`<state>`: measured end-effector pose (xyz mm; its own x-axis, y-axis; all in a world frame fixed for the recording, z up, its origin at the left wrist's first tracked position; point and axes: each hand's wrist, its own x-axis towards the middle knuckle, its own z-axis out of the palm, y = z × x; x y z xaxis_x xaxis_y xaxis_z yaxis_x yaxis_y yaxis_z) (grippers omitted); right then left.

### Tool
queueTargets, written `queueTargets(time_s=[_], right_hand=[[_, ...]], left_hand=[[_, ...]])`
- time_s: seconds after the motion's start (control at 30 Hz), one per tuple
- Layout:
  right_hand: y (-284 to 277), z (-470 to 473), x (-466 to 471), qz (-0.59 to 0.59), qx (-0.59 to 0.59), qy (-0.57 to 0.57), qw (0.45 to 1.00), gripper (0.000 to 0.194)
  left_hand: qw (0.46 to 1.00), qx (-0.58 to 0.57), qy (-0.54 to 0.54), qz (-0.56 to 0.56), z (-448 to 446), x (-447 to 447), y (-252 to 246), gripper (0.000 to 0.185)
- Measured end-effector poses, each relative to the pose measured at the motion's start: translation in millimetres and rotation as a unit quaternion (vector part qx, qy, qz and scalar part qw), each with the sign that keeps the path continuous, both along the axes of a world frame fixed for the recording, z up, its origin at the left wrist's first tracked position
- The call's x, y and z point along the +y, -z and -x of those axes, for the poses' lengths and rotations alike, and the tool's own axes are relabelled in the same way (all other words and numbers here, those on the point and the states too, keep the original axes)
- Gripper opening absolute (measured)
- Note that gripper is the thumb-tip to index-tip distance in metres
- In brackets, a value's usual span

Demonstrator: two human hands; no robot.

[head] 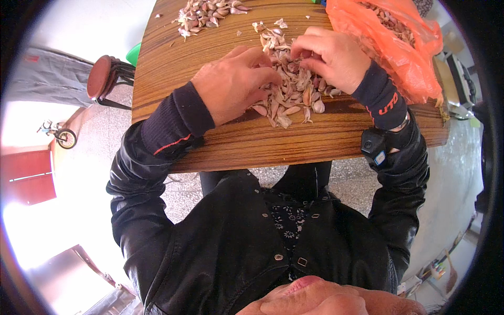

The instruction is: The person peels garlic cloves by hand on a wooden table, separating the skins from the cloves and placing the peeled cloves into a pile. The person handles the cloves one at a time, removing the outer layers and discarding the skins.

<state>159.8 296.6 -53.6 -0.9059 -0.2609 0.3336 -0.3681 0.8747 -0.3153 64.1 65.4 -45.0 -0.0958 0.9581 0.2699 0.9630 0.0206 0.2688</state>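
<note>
A pile of garlic cloves and loose papery skins (290, 112) lies on the wood-grain table (220, 147) in front of me. My left hand (238, 84) reaches into the pile's left side with curled fingers. Over its upper right side, my right hand (334, 57) has thumb and fingers bent close together. Whether either hand grips a clove is hidden by the fingers. A whitish clove (318, 106) rests at the pile's lower right edge. Farther back on the left is a separate heap of garlic cloves (210, 15).
An orange plastic bag (413, 75), open at the top, holds more garlic (393, 25) at the right. Bits of skin (280, 23) are scattered beyond the pile. Stacked stools (100, 76) stand left of the table. The table's front edge runs close to my body.
</note>
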Motion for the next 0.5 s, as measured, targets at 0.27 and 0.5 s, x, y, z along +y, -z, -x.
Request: queueTargets(time_s=[0.27, 0.5], right_hand=[[5, -1, -6, -0.055, -0.017, -0.006, 0.998, 0.019], [-4, -1, -15, 0.043, 0.011, 0.04, 0.998, 0.012]], left_hand=[[0.999, -0.042, -0.026, 0.016, 5, -8, -2, 0.014], [0.994, -0.061, -0.021, -0.093, 15, -9, -4, 0.014]])
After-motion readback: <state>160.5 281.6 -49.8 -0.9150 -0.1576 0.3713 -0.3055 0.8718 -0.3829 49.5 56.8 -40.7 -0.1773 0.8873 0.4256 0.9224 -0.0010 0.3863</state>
